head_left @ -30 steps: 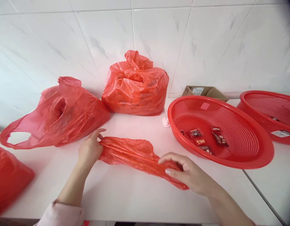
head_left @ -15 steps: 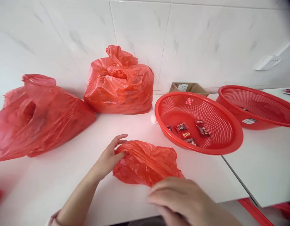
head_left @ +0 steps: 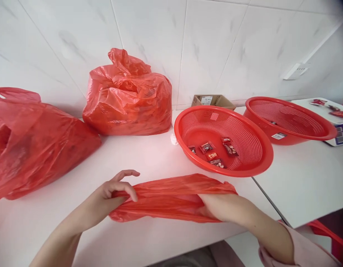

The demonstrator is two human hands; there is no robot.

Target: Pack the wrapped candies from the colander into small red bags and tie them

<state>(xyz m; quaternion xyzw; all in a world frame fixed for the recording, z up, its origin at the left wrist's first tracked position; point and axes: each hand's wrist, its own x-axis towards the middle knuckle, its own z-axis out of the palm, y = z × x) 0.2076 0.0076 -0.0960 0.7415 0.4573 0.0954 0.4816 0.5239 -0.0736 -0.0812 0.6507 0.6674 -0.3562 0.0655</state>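
Note:
A thin red plastic bag (head_left: 171, 189) is stretched sideways between my hands, low over the white table. My left hand (head_left: 115, 193) grips its left end between thumb and fingers, with the index finger held out apart. My right hand (head_left: 211, 205) reaches inside the bag's mouth at the right end; its fingers are hidden by the plastic. Just beyond the bag stands a red perforated basket (head_left: 251, 167) with several small wrapped snack packets (head_left: 213, 155) in its bottom.
Two bulging red bags, one at left (head_left: 46, 141) and one by the wall (head_left: 129, 107), stand on the table (head_left: 127, 155). A second red basket (head_left: 293, 137), a small cardboard box (head_left: 215, 100) and a white board with packets (head_left: 313, 105) are toward the right. A seam splits the tabletops.
My right hand has moved from in front of the bag into its mouth. The bag is now pulled wide, and my left hand has shifted left and nearer. The view has turned right.

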